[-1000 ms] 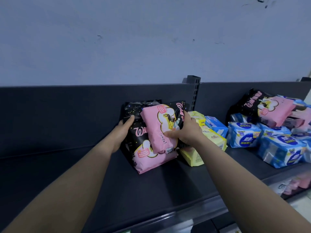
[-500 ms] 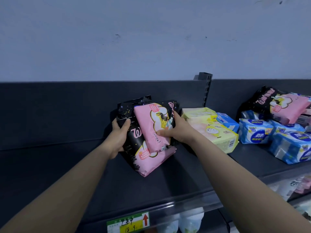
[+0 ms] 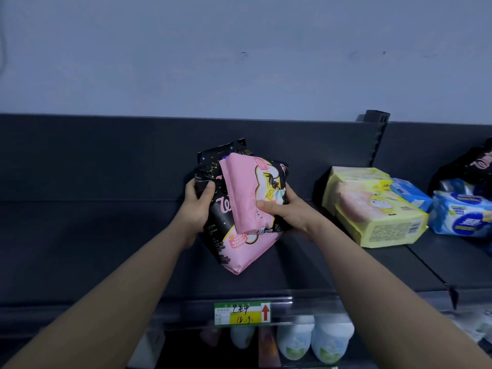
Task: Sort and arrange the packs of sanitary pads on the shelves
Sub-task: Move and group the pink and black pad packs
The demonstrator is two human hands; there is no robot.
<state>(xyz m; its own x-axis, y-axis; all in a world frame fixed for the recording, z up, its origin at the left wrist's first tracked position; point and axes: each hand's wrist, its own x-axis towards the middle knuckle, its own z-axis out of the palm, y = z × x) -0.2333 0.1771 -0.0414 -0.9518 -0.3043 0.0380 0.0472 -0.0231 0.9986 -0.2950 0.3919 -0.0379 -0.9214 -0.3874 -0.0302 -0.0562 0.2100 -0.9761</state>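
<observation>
Hands hold a bunch of pink and black packs (image 3: 247,251) over the middle of the dark shelf (image 3: 106,249), about halfway between its back board (image 3: 106,155) and its front edge.

The left hand (image 3: 198,206) grips the left side of the bunch. Its thumb is curled over the front of the black wrapper. Its other fingers are hidden behind.

The right hand (image 3: 287,211) grips the right side. Its thumb presses across a smaller pink pack (image 3: 242,187) at the front of the bunch. Its fingers wrap round the back, out of sight.

The bunch is tipped, and one pink corner points down at the shelf. It is hard to tell if that corner touches the shelf or hangs just above it.

Yellow packs (image 3: 380,217) lie stacked toward the right end of the shelf, close to the back board. They are near the right hand but not touching it. Blue packs (image 3: 463,217) lie just beside them, further right. A dark pack (image 3: 476,166) sits behind the blue ones at the far right.

A green and yellow price tag (image 3: 242,313) with a red arrow is stuck on the front edge of the shelf, right below the bunch. White bottles (image 3: 330,342) stand under the shelf. A pale wall (image 3: 239,62) rises above the back board.
</observation>
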